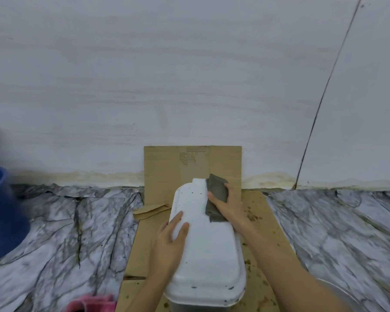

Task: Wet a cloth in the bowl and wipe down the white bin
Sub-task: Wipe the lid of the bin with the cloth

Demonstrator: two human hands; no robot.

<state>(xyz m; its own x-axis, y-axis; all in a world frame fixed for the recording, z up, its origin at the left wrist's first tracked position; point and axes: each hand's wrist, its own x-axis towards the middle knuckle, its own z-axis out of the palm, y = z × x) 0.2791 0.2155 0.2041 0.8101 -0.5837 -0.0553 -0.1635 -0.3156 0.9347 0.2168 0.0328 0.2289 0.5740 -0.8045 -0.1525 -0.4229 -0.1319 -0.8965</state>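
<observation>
The white bin (208,251) lies on a sheet of cardboard in front of me, its lid facing up and speckled with dark spots. My left hand (169,246) rests flat on the bin's left side, steadying it. A grey-green cloth (215,194) is pressed against the far right side of the lid under my right hand (229,204). A metal bowl (338,296) shows only as a rim at the lower right, mostly hidden by my right forearm.
Brown cardboard (164,167) covers the floor under the bin and leans up the white wall, with brown specks on its right part. A blue bucket (0,212) stands at the far left. A pink cloth (92,304) lies at the bottom edge. Marble-patterned sheets cover the floor.
</observation>
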